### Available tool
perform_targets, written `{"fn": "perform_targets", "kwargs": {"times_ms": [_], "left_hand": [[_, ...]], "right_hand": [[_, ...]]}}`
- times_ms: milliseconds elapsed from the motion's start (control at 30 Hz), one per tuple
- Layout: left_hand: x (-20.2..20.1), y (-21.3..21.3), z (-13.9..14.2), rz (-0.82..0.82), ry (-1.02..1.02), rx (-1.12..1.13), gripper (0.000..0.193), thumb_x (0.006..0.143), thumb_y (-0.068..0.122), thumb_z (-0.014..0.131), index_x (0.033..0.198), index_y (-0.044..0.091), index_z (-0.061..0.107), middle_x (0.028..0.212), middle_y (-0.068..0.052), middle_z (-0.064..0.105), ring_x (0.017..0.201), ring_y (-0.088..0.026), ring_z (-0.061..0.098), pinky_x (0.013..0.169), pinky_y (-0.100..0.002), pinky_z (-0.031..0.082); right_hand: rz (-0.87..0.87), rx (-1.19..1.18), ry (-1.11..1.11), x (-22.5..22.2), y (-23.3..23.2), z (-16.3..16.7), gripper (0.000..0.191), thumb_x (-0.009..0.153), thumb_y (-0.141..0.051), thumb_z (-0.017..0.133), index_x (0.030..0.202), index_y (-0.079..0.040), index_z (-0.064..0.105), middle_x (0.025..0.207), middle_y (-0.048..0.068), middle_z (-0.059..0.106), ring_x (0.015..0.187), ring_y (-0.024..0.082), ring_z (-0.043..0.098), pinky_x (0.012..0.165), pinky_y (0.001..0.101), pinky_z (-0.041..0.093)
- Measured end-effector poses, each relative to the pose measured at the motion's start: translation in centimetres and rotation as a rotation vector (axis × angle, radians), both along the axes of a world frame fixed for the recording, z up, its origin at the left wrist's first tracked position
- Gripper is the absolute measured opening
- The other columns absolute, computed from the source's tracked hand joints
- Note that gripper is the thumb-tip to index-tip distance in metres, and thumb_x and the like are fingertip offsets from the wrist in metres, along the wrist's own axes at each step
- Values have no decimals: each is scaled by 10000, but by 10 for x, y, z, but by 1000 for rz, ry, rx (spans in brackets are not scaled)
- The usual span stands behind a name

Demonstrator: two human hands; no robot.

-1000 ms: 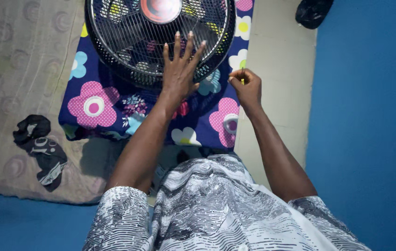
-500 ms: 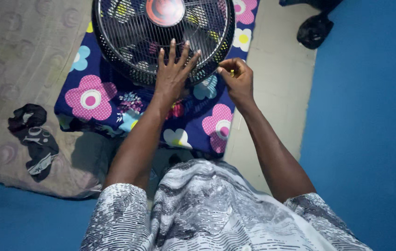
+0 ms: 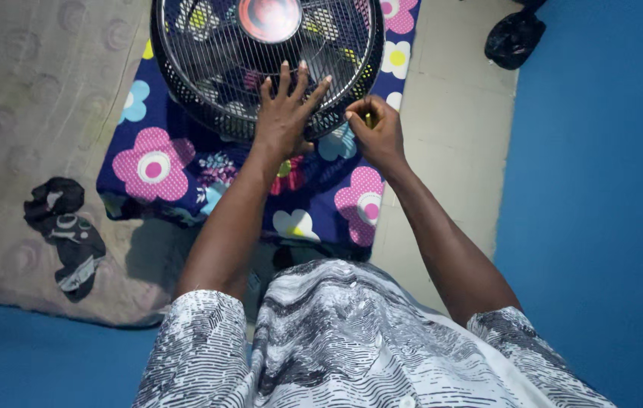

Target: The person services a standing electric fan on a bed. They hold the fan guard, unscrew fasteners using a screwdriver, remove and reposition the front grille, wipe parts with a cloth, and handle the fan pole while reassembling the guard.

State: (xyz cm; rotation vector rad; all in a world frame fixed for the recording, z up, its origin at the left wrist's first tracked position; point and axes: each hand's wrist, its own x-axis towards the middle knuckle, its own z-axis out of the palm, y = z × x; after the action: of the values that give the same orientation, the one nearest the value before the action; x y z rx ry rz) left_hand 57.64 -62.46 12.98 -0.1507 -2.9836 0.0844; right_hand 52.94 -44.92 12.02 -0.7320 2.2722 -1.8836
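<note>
A black round fan grille with a red centre cap lies flat on a dark blue cushion with pink, white and yellow flowers. My left hand rests palm down with its fingers spread on the near edge of the grille. My right hand is at the grille's right rim, fingers pinched together around something small and yellowish that I cannot make out.
The cushion sits on a beige patterned mat. A crumpled black cloth lies on the mat at the left. A dark bag sits on the pale tiled floor at upper right. A blue wall runs along the right.
My right hand has moved left and up to the grille's right rim. My left hand stays pressed on the grille. The view has shifted a little.
</note>
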Motion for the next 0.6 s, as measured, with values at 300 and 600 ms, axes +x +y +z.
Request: {"fn": "perform_targets", "kwargs": {"times_ms": [300, 600], "left_hand": [[-8, -36, -6, -189, 16, 112, 1151, 386, 404, 822, 1333, 134, 227, 1388, -174, 174, 1285, -335, 145, 988, -502, 219], [-13, -50, -10, -229, -19, 88, 1178, 391, 422, 821, 1354, 120, 214, 1399, -195, 168, 1288, -359, 162, 974, -532, 243]], "right_hand": [[-153, 123, 53, 22, -43, -9, 76, 802, -91, 599, 806, -22, 569, 680, -7, 529, 601, 37, 457, 545, 197, 385], [-212, 242, 283, 30, -64, -16, 56, 775, -28, 609, 817, -5, 579, 775, 87, 530, 692, 158, 542, 602, 268, 428]]}}
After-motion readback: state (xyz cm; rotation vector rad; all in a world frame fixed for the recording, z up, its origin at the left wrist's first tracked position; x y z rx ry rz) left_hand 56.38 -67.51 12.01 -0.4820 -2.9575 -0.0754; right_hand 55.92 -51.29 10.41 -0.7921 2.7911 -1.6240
